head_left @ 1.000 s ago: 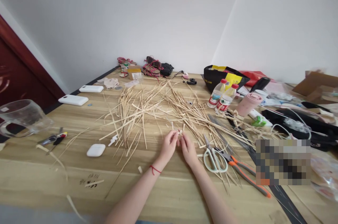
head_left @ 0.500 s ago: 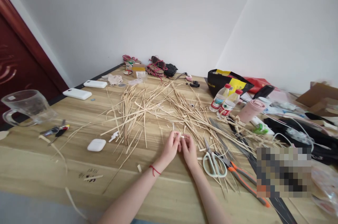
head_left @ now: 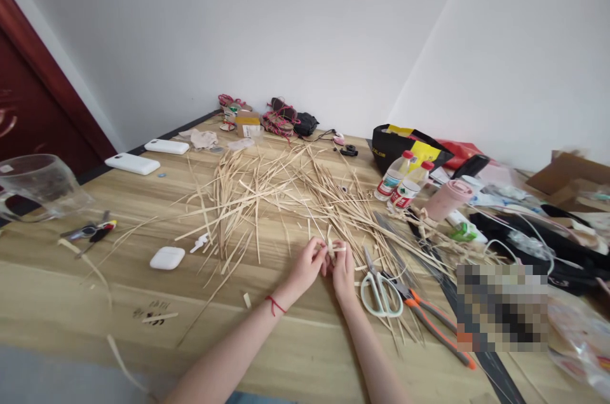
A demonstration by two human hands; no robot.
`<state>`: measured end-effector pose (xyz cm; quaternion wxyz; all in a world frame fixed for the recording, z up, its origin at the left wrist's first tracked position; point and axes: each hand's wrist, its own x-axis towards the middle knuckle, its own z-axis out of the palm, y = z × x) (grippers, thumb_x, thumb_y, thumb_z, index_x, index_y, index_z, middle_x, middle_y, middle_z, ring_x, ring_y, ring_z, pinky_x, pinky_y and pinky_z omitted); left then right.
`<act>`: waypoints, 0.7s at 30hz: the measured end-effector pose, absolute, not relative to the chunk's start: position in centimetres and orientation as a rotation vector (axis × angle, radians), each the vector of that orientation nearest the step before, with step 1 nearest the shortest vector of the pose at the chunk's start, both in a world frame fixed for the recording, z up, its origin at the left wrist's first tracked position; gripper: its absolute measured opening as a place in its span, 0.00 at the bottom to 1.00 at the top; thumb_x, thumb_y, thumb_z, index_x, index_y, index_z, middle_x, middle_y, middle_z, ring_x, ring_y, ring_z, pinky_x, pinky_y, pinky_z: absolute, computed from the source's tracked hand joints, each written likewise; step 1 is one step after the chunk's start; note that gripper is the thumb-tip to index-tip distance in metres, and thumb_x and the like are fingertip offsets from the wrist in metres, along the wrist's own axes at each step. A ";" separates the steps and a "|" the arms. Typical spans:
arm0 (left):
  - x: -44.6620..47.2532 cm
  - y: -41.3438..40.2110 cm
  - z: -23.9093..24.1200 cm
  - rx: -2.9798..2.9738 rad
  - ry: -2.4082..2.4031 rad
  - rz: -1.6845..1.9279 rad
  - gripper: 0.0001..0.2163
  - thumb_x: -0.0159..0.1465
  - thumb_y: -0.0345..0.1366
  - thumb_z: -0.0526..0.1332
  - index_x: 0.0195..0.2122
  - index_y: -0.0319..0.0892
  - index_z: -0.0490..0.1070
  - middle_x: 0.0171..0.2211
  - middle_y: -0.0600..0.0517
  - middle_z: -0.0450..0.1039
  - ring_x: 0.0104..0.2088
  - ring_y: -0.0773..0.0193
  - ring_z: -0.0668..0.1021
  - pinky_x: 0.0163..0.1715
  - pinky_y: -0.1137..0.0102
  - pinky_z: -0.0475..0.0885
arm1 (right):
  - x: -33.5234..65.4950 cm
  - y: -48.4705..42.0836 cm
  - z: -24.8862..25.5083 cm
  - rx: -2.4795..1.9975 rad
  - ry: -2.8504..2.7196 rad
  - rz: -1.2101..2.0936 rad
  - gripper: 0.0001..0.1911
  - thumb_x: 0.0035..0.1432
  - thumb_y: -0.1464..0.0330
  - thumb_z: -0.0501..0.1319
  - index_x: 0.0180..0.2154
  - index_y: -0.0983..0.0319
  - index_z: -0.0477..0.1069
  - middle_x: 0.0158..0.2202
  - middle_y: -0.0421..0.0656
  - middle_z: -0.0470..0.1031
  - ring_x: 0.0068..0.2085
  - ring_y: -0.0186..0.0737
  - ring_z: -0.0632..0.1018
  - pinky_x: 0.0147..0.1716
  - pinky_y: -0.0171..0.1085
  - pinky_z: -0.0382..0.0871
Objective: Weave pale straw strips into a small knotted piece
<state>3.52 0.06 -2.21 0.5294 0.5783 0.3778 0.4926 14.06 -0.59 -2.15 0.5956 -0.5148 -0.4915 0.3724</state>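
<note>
the small folded piece of pale, flat, straw-coloured strip (head_left: 330, 248) is at the fingertips, between the left hand (head_left: 307, 263) and the right hand (head_left: 342, 268), both pinched on it above the wood-grain bench (head_left: 204, 343). it sits closer to the right hand: one end points away from the person, another crosses rightward over the right fingers. its long axis is too small to tell. the white-handled metal scissors (head_left: 379, 282) lie just right of the right hand.
</note>
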 end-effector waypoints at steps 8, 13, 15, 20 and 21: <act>3.5 0.0 -1.7 1.309 0.904 1.206 0.12 0.60 0.44 0.57 0.40 0.42 0.63 0.24 0.55 0.70 0.22 0.68 0.71 0.22 0.74 0.65 | 14.0 -0.2 -1.8 -1.073 -0.873 1.233 0.30 0.54 0.42 0.42 0.32 0.61 0.64 0.15 0.36 0.61 0.16 0.32 0.60 0.15 0.31 0.47; 3.2 0.2 -1.1 1.302 0.941 1.272 0.16 0.59 0.47 0.57 0.41 0.40 0.70 0.30 0.49 0.73 0.28 0.64 0.73 0.26 0.72 0.67 | 14.1 0.1 -2.2 -1.029 -0.910 1.280 0.34 0.52 0.39 0.39 0.28 0.61 0.64 0.13 0.34 0.55 0.14 0.30 0.54 0.15 0.31 0.43; 3.0 0.5 -1.0 1.280 0.998 1.284 0.18 0.59 0.49 0.57 0.39 0.38 0.72 0.24 0.51 0.71 0.24 0.66 0.71 0.22 0.73 0.64 | 14.2 0.1 -2.3 -1.037 -0.920 1.273 0.35 0.52 0.39 0.39 0.29 0.61 0.65 0.13 0.34 0.54 0.14 0.30 0.53 0.15 0.31 0.43; 2.6 1.2 -1.3 1.217 1.016 1.304 0.18 0.57 0.49 0.58 0.35 0.37 0.73 0.21 0.55 0.66 0.21 0.69 0.64 0.21 0.74 0.58 | 14.1 -0.4 -2.3 -1.063 -0.984 1.199 0.31 0.52 0.41 0.46 0.34 0.62 0.68 0.15 0.34 0.58 0.15 0.30 0.56 0.16 0.31 0.44; 2.6 1.2 -1.3 1.229 1.009 1.302 0.18 0.58 0.49 0.58 0.35 0.37 0.73 0.21 0.55 0.65 0.21 0.70 0.64 0.21 0.74 0.58 | 14.0 -0.5 -2.3 -1.058 -1.016 1.192 0.31 0.52 0.42 0.47 0.34 0.62 0.68 0.16 0.35 0.60 0.16 0.30 0.57 0.16 0.31 0.46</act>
